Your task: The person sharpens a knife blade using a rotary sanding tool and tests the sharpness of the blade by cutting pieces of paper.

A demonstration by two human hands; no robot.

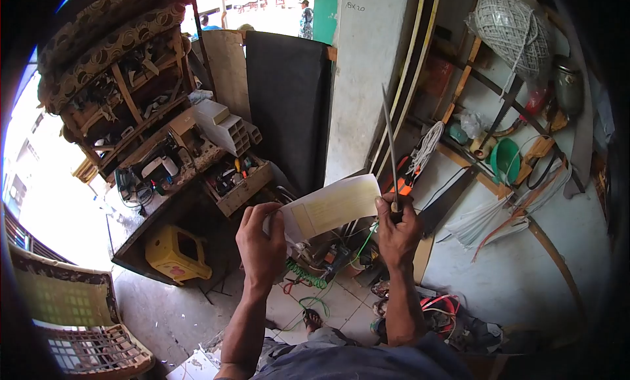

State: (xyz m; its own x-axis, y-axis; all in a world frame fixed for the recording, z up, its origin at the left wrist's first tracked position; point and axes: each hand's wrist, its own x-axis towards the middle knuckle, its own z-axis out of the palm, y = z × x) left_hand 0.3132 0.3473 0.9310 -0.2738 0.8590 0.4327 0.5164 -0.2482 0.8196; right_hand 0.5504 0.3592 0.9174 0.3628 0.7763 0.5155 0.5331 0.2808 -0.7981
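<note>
Paper sheet [338, 206], yellow-tinted on the near face, stretched between both hands at the centre of the frame and sloping up toward the right. Pinched at the left edge between thumb and curled fingers of the left hand [264, 245]; pressed at the right edge by the thumb of the right hand [399, 235], with other fingers curled around the base of a long thin tool [390, 137], probably a blade. Impossible to tell the reach of the fingertips behind the sheet. Main danger, by judgement: a nick or tear at the right edge, from a small roll of the right wrist and the tool so close to the paper. Could also lose hold of one or the other, from sharing a single grip between two things. Could cut the thumb, if sharp; edge not readable at this angle. Could crease the sheet, from bringing the hands nearer together, or rip it, from an uneven pull. Possible flutter too, from a draught through the bright opening [275, 2] at the top of the frame. At lower centre, green hose [302, 273] trailing near a sandaled foot [314, 321]: possible snag, and a jolt to the tool.
</note>
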